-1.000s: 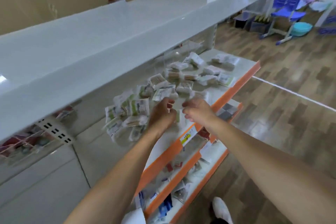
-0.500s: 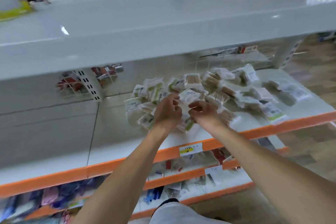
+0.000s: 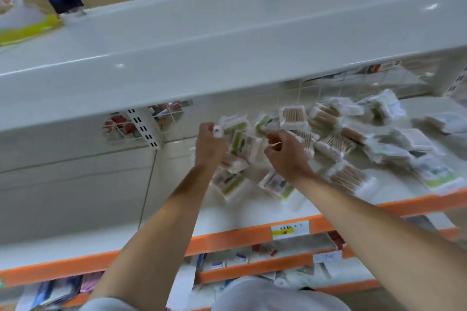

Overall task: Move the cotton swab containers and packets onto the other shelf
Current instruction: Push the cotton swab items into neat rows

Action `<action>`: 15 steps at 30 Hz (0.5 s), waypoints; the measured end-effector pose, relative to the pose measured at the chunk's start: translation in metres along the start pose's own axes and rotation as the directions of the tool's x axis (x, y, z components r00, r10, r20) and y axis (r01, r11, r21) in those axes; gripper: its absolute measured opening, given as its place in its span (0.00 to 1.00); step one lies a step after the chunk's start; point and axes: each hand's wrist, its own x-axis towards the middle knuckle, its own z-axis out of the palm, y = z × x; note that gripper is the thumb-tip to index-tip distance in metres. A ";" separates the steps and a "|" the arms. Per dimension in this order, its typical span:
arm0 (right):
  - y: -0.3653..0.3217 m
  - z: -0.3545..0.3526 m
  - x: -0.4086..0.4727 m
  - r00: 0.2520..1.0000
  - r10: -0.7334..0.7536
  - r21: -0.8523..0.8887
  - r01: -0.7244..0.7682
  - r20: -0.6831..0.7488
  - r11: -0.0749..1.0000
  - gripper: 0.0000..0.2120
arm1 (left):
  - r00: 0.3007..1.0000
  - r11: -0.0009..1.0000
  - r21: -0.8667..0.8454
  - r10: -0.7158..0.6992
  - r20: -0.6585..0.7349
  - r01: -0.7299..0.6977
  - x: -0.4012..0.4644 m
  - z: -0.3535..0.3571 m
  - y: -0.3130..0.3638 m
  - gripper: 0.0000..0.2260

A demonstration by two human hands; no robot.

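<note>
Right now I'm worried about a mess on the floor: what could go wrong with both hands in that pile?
The swab packets nearest the orange shelf edge could get nudged off. The left hand and right hand each pinch something small, so a loose grip may drop it. The heap is jumbled, so lifting one packet may drag others.

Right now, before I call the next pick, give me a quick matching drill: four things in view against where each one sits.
Things:
1. left hand
2. right hand
3. price label
4. yellow and white item

Places:
A. far left end of the top shelf
B. on the orange front strip of the packet shelf
C. at the left edge of the packet pile, pinching a small white piece
D. over the middle of the pile, with one loose swab at its fingers

Pairs: 1-C, 2-D, 3-B, 4-A
</note>
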 end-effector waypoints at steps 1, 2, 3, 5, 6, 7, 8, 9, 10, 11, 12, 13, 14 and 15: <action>0.002 0.002 0.002 1.000 -0.012 -0.002 0.012 0.001 1.000 0.16 | 0.999 0.999 0.009 -0.036 0.029 0.035 0.011 0.001 -0.002 0.19; 0.006 0.004 0.002 1.000 -0.019 -0.002 0.019 0.001 1.000 0.16 | 0.997 0.998 0.045 -0.055 0.053 0.053 0.020 0.003 -0.003 0.20; 0.010 0.005 0.002 1.000 -0.018 0.001 0.018 0.000 1.000 0.16 | 0.996 0.994 0.102 -0.055 0.065 0.048 0.028 0.004 -0.005 0.22; 0.018 0.004 0.000 1.000 -0.012 0.003 0.012 -0.004 1.000 0.16 | 0.998 0.975 0.222 -0.001 0.059 -0.012 0.040 0.010 -0.008 0.24; 0.021 0.004 -0.002 1.000 -0.017 -0.003 0.017 -0.003 1.000 0.16 | 0.998 0.965 0.260 0.036 0.048 -0.047 0.044 0.013 -0.009 0.25; 0.023 0.004 -0.003 1.000 -0.025 -0.011 0.025 -0.003 1.000 0.15 | 0.997 0.959 0.274 0.063 0.036 -0.070 0.047 0.015 -0.009 0.23; 0.024 0.004 -0.005 0.999 -0.032 -0.019 0.032 -0.007 0.999 0.15 | 0.997 0.962 0.262 0.077 0.023 -0.080 0.049 0.019 -0.009 0.22; 0.024 0.003 -0.006 0.999 -0.036 -0.026 0.036 -0.014 0.999 0.14 | 0.997 0.967 0.244 0.078 0.012 -0.079 0.051 0.022 -0.010 0.20; 0.024 0.003 -0.006 0.999 -0.040 -0.028 0.040 -0.018 0.999 0.13 | 0.997 0.969 0.237 0.071 0.000 -0.069 0.052 0.026 -0.011 0.20; 0.023 0.003 -0.007 0.999 -0.046 -0.024 0.046 -0.020 0.999 0.12 | 0.998 0.969 0.241 0.055 -0.017 -0.049 0.052 0.029 -0.011 0.19; 0.023 0.004 -0.008 0.998 -0.057 -0.021 0.057 -0.022 0.998 0.10 | 0.999 0.969 0.246 0.036 -0.040 -0.025 0.052 0.032 -0.012 0.20; 0.022 0.004 -0.009 0.997 -0.071 -0.024 0.071 -0.028 0.997 0.09 | 0.998 0.970 0.245 0.015 -0.064 0.001 0.051 0.035 -0.011 0.20; 0.021 0.004 -0.011 0.996 -0.082 -0.031 0.081 -0.037 0.996 0.07 | 0.997 0.970 0.241 -0.007 -0.081 0.026 0.050 0.036 -0.010 0.22; 0.021 0.004 -0.011 0.995 -0.087 -0.032 0.086 -0.042 0.996 0.07 | 0.996 0.970 0.238 -0.027 -0.088 0.048 0.049 0.037 -0.009 0.24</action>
